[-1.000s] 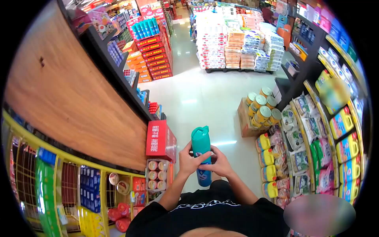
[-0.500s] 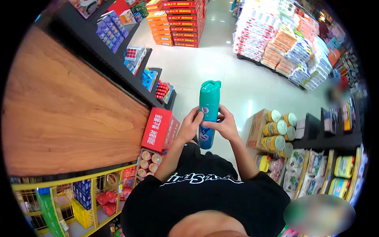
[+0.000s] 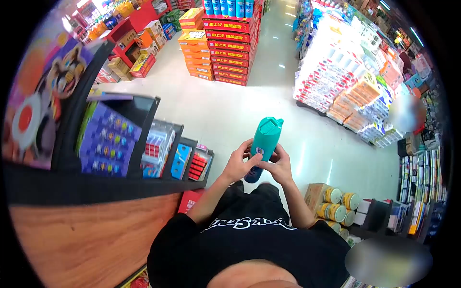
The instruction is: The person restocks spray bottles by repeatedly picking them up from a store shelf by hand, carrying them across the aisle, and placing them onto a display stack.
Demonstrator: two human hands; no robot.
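A tall spray can (image 3: 267,138) with a teal moulded top and a dark blue lower part is held in front of my body, leaning a little to the right. My left hand (image 3: 240,163) wraps its left side, thumb across the front near a small round label. From the other side my right hand (image 3: 279,167) grips it, with its thumb also on the front. Both hands hide the middle of the can, and its dark base shows below them.
Left of me is a dark shelf unit (image 3: 96,187) with boxed goods. Red cartons (image 3: 229,55) are stacked ahead, blue cans on top. A pallet of packaged paper (image 3: 331,79) stands ahead right. Yellow-lidded tins (image 3: 333,211) are at my right. Pale floor tiles (image 3: 230,113) run between.
My view has shifted forward and turned left, bringing more of the left shelf into sight. The can now tilts more to the right, still in both hands.
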